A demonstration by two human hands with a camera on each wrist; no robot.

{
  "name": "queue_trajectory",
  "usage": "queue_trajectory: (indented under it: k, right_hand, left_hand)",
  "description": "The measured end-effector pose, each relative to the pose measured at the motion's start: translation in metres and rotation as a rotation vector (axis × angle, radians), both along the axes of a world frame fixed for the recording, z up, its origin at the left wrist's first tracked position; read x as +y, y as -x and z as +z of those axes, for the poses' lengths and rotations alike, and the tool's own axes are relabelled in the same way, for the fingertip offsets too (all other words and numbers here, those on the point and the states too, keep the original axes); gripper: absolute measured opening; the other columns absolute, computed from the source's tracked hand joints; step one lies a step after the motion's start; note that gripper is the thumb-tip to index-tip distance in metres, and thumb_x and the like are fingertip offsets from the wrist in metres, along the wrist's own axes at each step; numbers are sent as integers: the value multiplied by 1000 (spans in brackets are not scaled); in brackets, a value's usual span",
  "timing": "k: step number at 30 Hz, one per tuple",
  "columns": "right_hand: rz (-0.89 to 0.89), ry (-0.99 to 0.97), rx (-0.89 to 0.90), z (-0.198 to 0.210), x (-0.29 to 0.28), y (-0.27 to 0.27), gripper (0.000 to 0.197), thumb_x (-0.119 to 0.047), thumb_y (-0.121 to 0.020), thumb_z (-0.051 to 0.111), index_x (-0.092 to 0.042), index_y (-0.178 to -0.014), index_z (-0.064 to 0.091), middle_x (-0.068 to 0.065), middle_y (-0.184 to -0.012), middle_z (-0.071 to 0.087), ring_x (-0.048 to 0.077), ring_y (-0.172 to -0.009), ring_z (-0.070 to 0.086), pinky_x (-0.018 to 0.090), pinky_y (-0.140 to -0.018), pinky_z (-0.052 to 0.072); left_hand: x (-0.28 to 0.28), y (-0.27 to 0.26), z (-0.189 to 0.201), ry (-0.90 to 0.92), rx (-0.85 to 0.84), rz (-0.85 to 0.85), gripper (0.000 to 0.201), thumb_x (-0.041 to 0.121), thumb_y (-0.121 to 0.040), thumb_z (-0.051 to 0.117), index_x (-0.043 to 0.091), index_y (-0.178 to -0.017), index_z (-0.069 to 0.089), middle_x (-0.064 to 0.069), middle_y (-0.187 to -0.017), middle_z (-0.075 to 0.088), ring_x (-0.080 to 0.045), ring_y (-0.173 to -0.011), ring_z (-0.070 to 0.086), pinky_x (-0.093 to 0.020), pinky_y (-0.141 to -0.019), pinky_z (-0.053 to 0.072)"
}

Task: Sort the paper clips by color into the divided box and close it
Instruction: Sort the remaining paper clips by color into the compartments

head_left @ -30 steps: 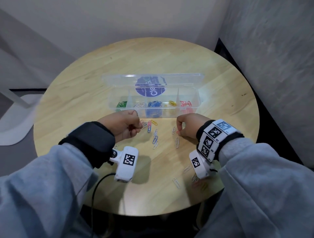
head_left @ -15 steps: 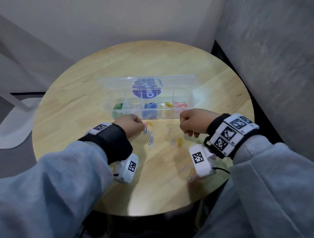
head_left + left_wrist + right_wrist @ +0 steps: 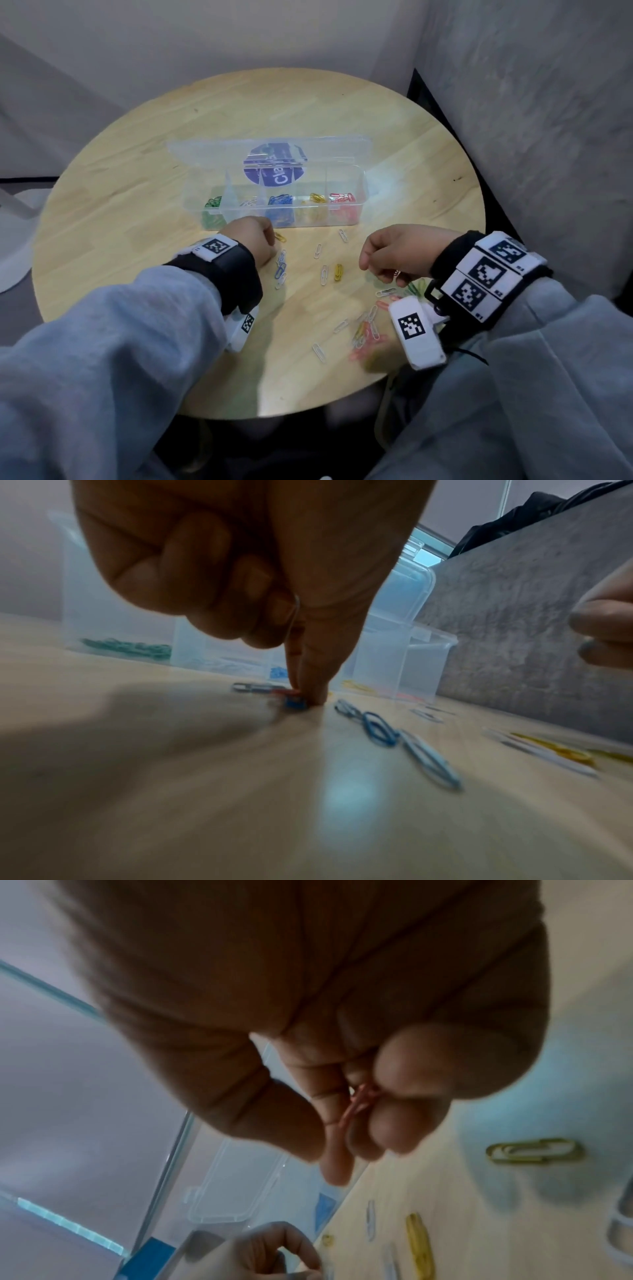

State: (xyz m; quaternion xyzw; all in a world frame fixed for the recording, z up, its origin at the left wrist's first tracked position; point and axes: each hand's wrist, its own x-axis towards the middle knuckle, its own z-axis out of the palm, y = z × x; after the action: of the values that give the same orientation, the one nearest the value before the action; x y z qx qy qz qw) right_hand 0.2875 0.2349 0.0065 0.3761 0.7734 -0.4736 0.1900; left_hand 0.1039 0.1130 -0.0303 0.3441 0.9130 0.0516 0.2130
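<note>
The clear divided box (image 3: 359,192) stands open mid-table, lid tipped back, with green, white, blue, yellow and red clips each in a compartment. Just in front of it my left hand (image 3: 263,248) is knuckles up. In the left wrist view its thumb and forefinger (image 3: 304,696) pinch a blue clip (image 3: 293,703) against the tabletop, and a thin wire clip (image 3: 296,610) shows between its curled fingers. My right hand (image 3: 380,270) hovers right of the loose clips, its fingers (image 3: 356,1123) curled round a red clip (image 3: 354,1107).
Loose clips lie between my hands: a blue and white string (image 3: 281,270), a yellow one (image 3: 338,272), white ones (image 3: 323,274). A mixed heap (image 3: 366,332) sits by my right wrist near the round table's front edge (image 3: 274,416). Walls close in behind and to the right.
My right hand has drawn back to the right, off the middle clips, uncovering a yellow one. My left hand has turned knuckles up and lowered its fingertips onto the clips by the box.
</note>
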Motion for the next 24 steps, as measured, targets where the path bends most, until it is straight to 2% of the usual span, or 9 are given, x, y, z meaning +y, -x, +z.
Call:
queue_trajectory:
  k: [2, 5, 7, 9, 11, 13, 16, 21, 24]
  right_hand:
    - [117, -165, -77, -3, -1, -2, 12, -10, -85, 52, -16, -75, 56, 1, -67, 54, 15, -56, 48, 22, -52, 41]
    - [249, -340, -208, -10, -4, -4, 20, -8, -82, 55, -18, -67, 49, -5, -61, 50, 12, -50, 42, 20, -50, 36]
    - [288, -374, -265, -13, -5, -5, 19, -3, -80, 54, -19, -71, 50, -6, -64, 51, 11, -51, 43, 20, -51, 36]
    - [328, -403, -319, -16, -4, -7, 16, -5, -80, 57, -19, -75, 50, -4, -75, 56, 15, -65, 50, 23, -60, 40]
    - [365, -428, -376, -16, -5, -9, 13, -15, -82, 60, -19, -76, 48, -2, -87, 58, 17, -79, 52, 26, -69, 43]
    - [374, -451, -425, -17, -6, -13, 16, -28, -83, 63, -17, -84, 52, 0, -93, 60, 18, -85, 55, 27, -76, 45]
    - [325, -467, -495, -22, -5, -16, 36, -41, -79, 67, -10, -97, 62, 2, -99, 69, 19, -93, 64, 30, -85, 51]
    - [318, -516, -517, -35, -6, -13, 41, -46, -76, 70, -12, -99, 63, 2, -94, 68, 20, -87, 63, 29, -75, 50]
    - [318, -515, -508, -40, -5, -9, 38, -43, -76, 70, -12, -96, 64, 2, -88, 66, 21, -84, 62, 29, -76, 51]
  left_hand:
    - [1, 1, 1, 38, -10, -5, 5, 18, -86, 59, 20, -84, 56, 1, -91, 56, -20, -84, 52, -22, -69, 35]
    - [-1, 2, 1, 81, -36, 9, 18, 16, -84, 62, 21, -69, 54, 0, -85, 58, -19, -84, 52, -24, -68, 36]
    - [-5, 2, 3, 105, -54, 4, 23, 16, -82, 63, 21, -62, 54, 3, -72, 59, -19, -81, 55, -24, -59, 38]
    - [-8, 1, 8, 82, -119, 14, 19, 15, -81, 61, 20, -63, 57, 4, -66, 59, -18, -74, 55, -20, -56, 37]
    - [-8, -3, 14, 14, -241, 36, 18, 17, -82, 60, 19, -65, 55, 1, -66, 56, -17, -64, 50, -20, -56, 36]
    - [-5, -11, 22, -66, -424, 74, 19, 16, -84, 58, 16, -66, 51, -3, -69, 52, -19, -63, 46, -22, -57, 36]
    - [2, -30, 33, -149, -669, 103, 19, 8, -90, 49, 13, -72, 49, -5, -72, 56, -15, -60, 47, -20, -52, 34]
    - [7, -50, 44, -240, -915, 156, 21, 5, -92, 39, 11, -73, 46, -4, -63, 59, -10, -50, 51, -15, -41, 34]
    - [9, -58, 44, -205, -909, 135, 23, 0, -87, 36, 11, -67, 42, -6, -60, 53, -12, -47, 45, -16, -40, 30]
